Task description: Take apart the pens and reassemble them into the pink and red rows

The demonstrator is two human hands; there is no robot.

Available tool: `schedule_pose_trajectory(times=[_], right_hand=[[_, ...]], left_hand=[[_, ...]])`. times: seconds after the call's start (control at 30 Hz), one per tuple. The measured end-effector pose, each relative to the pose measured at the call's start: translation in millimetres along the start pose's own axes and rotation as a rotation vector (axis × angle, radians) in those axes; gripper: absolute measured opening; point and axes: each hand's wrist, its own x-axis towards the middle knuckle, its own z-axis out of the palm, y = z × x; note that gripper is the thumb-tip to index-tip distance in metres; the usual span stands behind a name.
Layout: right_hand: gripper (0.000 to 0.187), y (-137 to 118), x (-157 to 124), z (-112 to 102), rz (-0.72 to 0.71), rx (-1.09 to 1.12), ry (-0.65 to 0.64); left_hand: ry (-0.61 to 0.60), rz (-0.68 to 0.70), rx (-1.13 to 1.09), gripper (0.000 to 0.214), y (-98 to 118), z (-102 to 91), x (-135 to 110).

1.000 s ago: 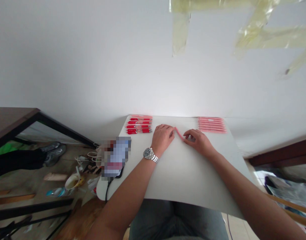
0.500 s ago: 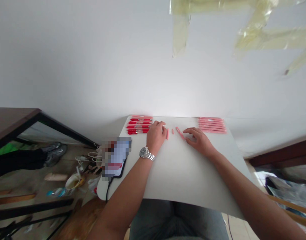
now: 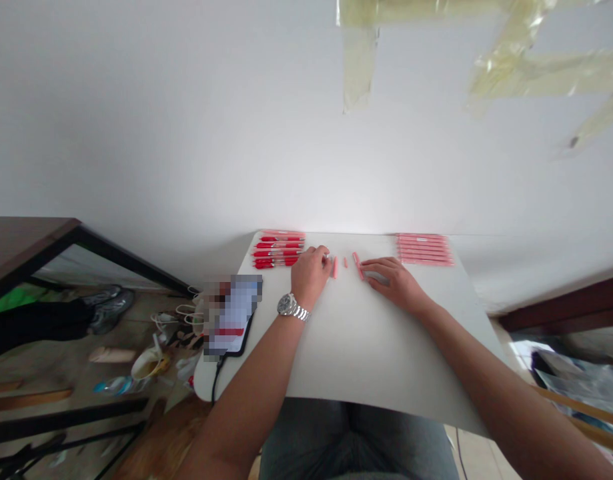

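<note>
On the white table (image 3: 366, 347), my left hand (image 3: 311, 270), with a watch at the wrist, lies curled next to a row of red pens (image 3: 279, 250). Its fingertips pinch something small that I cannot make out. Two short pink pen pieces (image 3: 335, 267) (image 3: 345, 262) lie loose between my hands. My right hand (image 3: 396, 283) reaches left, and its fingertips close on the near end of a pink pen barrel (image 3: 357, 261). Something thin and grey shows under those fingers. A row of pink pens (image 3: 423, 249) lies at the far right of the table.
A phone (image 3: 231, 317) with a black cable sits on the table's left edge. Beyond that edge the floor holds cups, cords and clutter (image 3: 151, 353), and another person's shoes (image 3: 103, 307) show under a dark desk (image 3: 31, 240). A white wall stands right behind the table.
The pink pen that both hands held has come apart. My left hand moved left toward the red pens, leaving two small pieces on the table. My right hand keeps the barrel.
</note>
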Motion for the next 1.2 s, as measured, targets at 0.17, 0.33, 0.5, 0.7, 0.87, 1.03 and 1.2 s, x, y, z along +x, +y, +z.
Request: schedule_pose_trajectory(times=[0.17, 0.33, 0.5, 0.7, 0.87, 1.03, 1.2], right_hand=[[0.027, -1.3, 1.0, -0.8, 0.005, -0.002, -0.012], [0.028, -3.0, 1.4, -1.3, -0.005, -0.009, -0.021], [0.028, -2.3, 1.2, -0.4, -0.005, -0.007, -0.021], [0.028, -1.7, 1.0, 0.0, -0.004, -0.006, -0.027], [0.027, -2.2, 0.5, -0.7, -0.001, 0.008, -0.007], [0.03, -5.2, 1.1, -2.6, -0.016, 0.015, -0.015], [0.033, -7.7, 1.9, -2.8, -0.039, 0.004, -0.034]], left_hand=[[-0.007, 0.016, -0.02, 0.016, 0.0, 0.8, -0.4], [-0.015, 0.014, -0.046, 0.014, 0.4, 2.1, -0.3], [-0.014, 0.022, -0.059, 0.014, -1.3, 4.6, 0.1], [0.013, 0.023, -0.087, 0.014, -3.2, 6.9, -0.1], [0.031, 0.02, -0.112, 0.016, -6.0, 6.3, 1.2], [0.062, 0.002, -0.114, 0.019, -9.0, 5.8, 4.2], [0.078, -0.005, -0.119, 0.021, -8.9, 5.6, 5.0]])
